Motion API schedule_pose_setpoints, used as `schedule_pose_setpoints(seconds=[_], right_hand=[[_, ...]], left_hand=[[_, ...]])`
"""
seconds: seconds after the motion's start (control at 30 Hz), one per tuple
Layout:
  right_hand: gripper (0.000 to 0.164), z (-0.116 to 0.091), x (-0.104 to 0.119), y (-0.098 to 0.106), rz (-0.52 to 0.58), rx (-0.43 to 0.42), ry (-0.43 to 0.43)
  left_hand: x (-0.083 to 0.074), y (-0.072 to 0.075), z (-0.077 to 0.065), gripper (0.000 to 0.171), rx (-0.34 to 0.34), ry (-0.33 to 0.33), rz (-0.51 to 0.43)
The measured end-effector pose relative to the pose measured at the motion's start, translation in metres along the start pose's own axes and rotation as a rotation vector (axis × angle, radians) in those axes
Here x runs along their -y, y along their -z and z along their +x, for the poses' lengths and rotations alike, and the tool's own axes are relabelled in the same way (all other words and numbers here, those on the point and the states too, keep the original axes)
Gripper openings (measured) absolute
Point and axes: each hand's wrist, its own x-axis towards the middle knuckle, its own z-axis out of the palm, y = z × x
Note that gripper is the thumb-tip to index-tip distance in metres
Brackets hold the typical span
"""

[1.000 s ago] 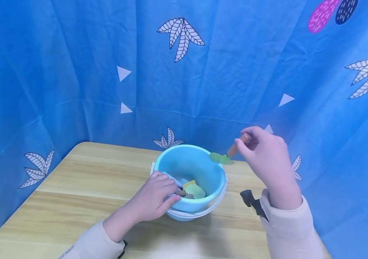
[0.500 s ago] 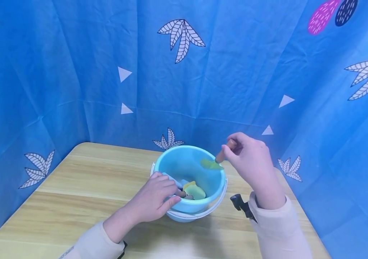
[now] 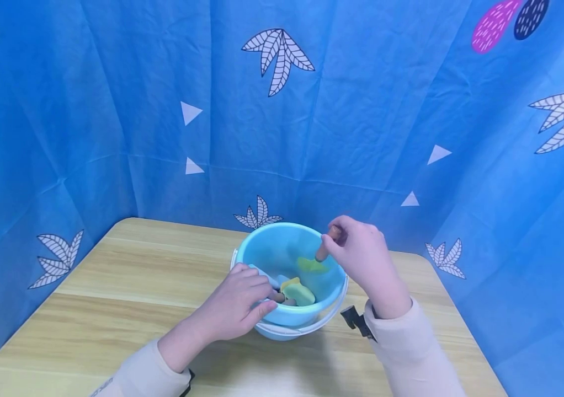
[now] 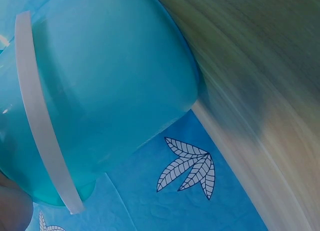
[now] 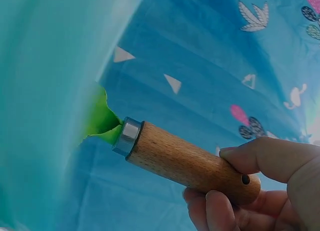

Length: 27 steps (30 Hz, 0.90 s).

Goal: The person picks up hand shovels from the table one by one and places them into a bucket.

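A light blue bucket stands on the table. My left hand grips its near-left rim, fingers over the edge inside and thumb outside. My right hand pinches the end of the wooden handle of a small green garden trowel. The trowel's blade points down inside the bucket's far-right side, above the contents. At the bottom lie a pale green piece, a yellow piece and brownish handle ends, partly hidden by my left fingers. In the left wrist view the bucket's side fills much of the frame.
A white bail handle hangs down around the bucket's near side. The wood-grain table spreads to both sides. Blue curtains with leaf prints close off the back and sides.
My right hand has moved left and down with the trowel, from over the bucket's right rim to inside its mouth. My left hand stays on the rim.
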Motion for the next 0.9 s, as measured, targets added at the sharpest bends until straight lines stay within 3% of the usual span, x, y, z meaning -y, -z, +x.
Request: schedule_pose_setpoints(seconds=[0.4, 0.9], right_hand=[[0.012, 0.004, -0.008, -0.034, -0.012, 0.057, 0.003], [0.016, 0.002, -0.017, -0.059, -0.044, 0.074, 0.015]], left_hand=[[-0.001, 0.000, 0.000, 0.014, -0.004, 0.003, -0.004], [-0.001, -0.002, 0.000, 0.010, -0.016, -0.005, -0.003]])
